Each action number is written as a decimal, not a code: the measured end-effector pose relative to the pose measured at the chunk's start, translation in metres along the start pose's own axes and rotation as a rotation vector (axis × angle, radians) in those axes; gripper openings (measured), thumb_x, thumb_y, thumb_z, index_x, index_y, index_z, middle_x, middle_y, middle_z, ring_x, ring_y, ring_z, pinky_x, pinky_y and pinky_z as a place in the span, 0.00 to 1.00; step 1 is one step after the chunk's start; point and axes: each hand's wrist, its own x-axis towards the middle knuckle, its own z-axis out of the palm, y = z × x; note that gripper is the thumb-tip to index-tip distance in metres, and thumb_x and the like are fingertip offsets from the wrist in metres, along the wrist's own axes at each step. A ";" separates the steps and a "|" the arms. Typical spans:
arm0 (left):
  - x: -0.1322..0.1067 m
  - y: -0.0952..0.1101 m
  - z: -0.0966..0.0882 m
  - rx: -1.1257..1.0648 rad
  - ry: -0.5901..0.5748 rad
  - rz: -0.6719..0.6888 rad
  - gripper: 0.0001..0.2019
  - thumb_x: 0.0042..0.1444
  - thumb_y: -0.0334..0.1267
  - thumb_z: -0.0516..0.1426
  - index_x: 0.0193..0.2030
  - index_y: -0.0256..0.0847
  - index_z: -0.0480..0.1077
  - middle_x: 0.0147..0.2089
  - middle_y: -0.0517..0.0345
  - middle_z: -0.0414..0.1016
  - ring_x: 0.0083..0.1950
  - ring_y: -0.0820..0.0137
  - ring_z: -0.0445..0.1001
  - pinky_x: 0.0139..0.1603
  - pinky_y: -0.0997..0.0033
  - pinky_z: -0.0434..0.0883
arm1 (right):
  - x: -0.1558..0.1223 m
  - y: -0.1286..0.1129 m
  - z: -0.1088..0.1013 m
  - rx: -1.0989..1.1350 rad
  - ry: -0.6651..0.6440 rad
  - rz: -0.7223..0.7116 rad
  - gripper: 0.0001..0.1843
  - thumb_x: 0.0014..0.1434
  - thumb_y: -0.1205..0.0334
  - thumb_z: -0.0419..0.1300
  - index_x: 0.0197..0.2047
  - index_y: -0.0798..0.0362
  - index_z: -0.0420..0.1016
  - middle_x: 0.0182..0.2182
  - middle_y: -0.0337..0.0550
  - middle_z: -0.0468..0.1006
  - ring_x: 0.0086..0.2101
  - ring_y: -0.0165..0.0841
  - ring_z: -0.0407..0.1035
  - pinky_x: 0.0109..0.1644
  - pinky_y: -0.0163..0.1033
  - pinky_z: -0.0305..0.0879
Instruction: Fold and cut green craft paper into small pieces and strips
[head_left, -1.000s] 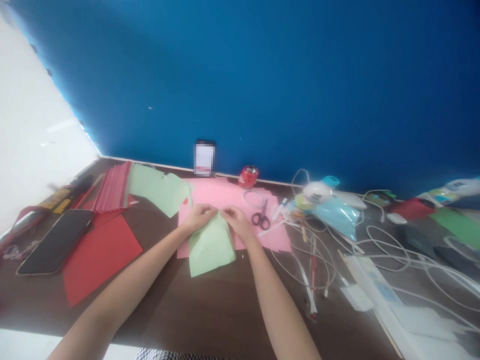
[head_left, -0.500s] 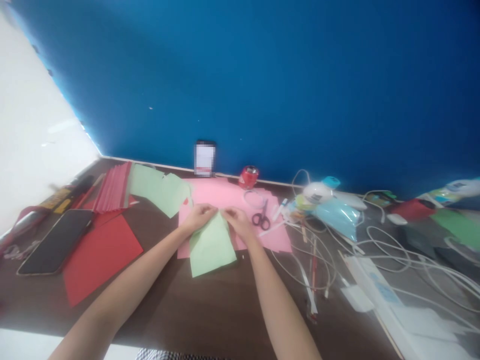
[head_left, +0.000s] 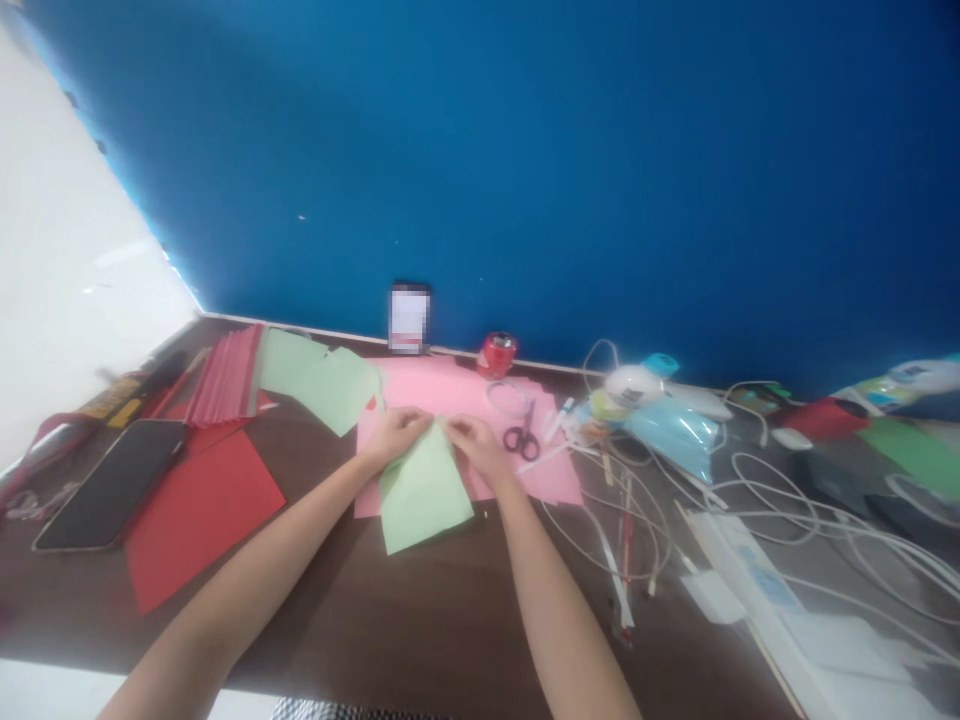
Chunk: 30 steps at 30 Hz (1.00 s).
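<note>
A light green paper sheet (head_left: 424,492) lies on a pink sheet (head_left: 457,392) over the dark brown table (head_left: 420,620). My left hand (head_left: 396,437) pinches the green sheet's far left corner, fingers closed on it. My right hand (head_left: 477,446) pinches the far right corner beside it, fingers also closed on the paper. The two hands almost touch at the sheet's top edge. Black-handled scissors (head_left: 522,437) lie just right of my right hand.
Red sheets (head_left: 196,510), folded red paper (head_left: 225,385) and green sheets (head_left: 319,378) lie left. A dark phone (head_left: 112,482) rests at far left. A red tape roll (head_left: 498,353) stands by the blue wall. White cables (head_left: 787,500), pens and bags crowd the right side.
</note>
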 end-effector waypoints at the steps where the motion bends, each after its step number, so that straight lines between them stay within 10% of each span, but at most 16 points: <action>1: 0.000 0.000 0.000 -0.004 0.001 -0.005 0.14 0.51 0.45 0.52 0.32 0.36 0.73 0.35 0.54 0.76 0.37 0.67 0.72 0.39 0.71 0.67 | 0.000 0.000 -0.001 -0.008 0.002 -0.016 0.10 0.47 0.54 0.60 0.27 0.53 0.71 0.26 0.37 0.72 0.30 0.30 0.64 0.37 0.36 0.60; 21: -0.002 0.000 0.000 -0.029 0.020 -0.041 0.16 0.51 0.46 0.51 0.34 0.36 0.72 0.36 0.54 0.76 0.38 0.66 0.72 0.41 0.69 0.67 | -0.003 -0.002 0.003 -0.003 0.032 -0.031 0.10 0.47 0.54 0.60 0.28 0.53 0.70 0.26 0.36 0.71 0.30 0.30 0.63 0.36 0.35 0.59; 30: -0.020 0.012 -0.005 -0.518 0.166 -0.109 0.28 0.53 0.52 0.45 0.51 0.32 0.66 0.48 0.44 0.72 0.48 0.60 0.70 0.46 0.61 0.67 | -0.007 -0.006 0.005 -0.081 0.268 -0.119 0.14 0.47 0.51 0.58 0.27 0.55 0.70 0.27 0.41 0.73 0.30 0.32 0.66 0.37 0.37 0.61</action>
